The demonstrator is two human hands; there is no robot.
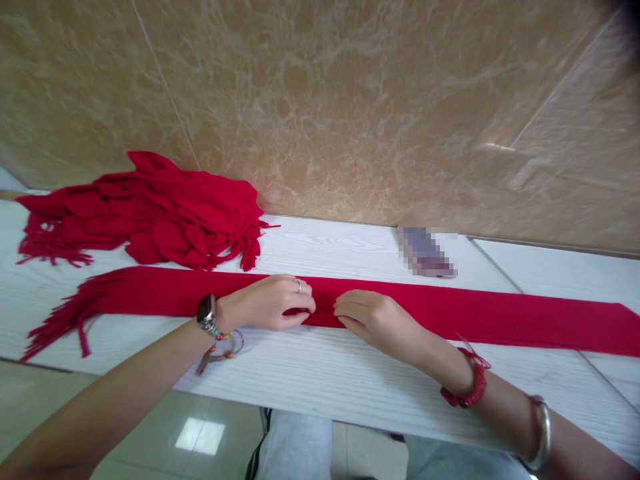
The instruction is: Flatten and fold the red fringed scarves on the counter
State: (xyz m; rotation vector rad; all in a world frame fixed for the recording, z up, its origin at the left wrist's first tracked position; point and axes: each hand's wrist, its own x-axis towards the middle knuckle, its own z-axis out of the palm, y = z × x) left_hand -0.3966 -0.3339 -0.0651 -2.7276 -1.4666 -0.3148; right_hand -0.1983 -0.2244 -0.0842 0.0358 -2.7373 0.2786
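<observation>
A red scarf [510, 319] lies flat in a long, narrow folded strip across the white table, its fringe spread at the left end and its right end running out of view. My left hand [275, 302] rests over the middle of it, fingers curled towards the thumb and gripping the cloth. Just to the right, my right hand [377, 321] pinches the same strip, with fingertips drawn together. A short stretch of red cloth shows between the two hands. The fingertips partly hide the exact grip.
Behind the strip at the left sits a crumpled heap of red fringed cloth [185, 213]. A phone [427, 253], blurred out, lies near the wall on the right. The tan marble-look wall [320, 113] bounds the back of the white wood-grain table [320, 373].
</observation>
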